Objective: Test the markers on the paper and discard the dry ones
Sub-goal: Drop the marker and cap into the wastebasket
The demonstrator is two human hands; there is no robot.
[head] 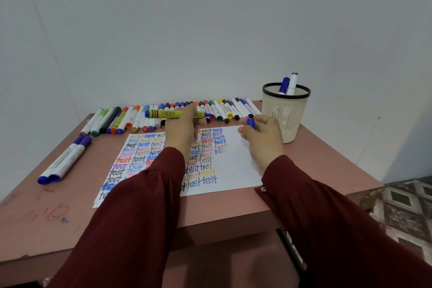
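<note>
Leaning over a pink table [327,159] bearing a white paper [236,166] crowded with coloured "test" words. Facing a row of markers [131,119] side by side along the far edge, and a mesh bin [286,110] at the far right corner with two markers [288,84] standing inside. Gripping a yellow marker [168,114] level above the paper's far edge with the left hand [182,131]. Pinching a blue cap [251,123] in the right hand [261,133], near the marker's tip.

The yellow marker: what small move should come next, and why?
Probably lower the yellow marker onto the bare right part of the paper and write: the left hand holds it off the sheet, and the right hand pinches a blue cap, seemingly its own.
</note>
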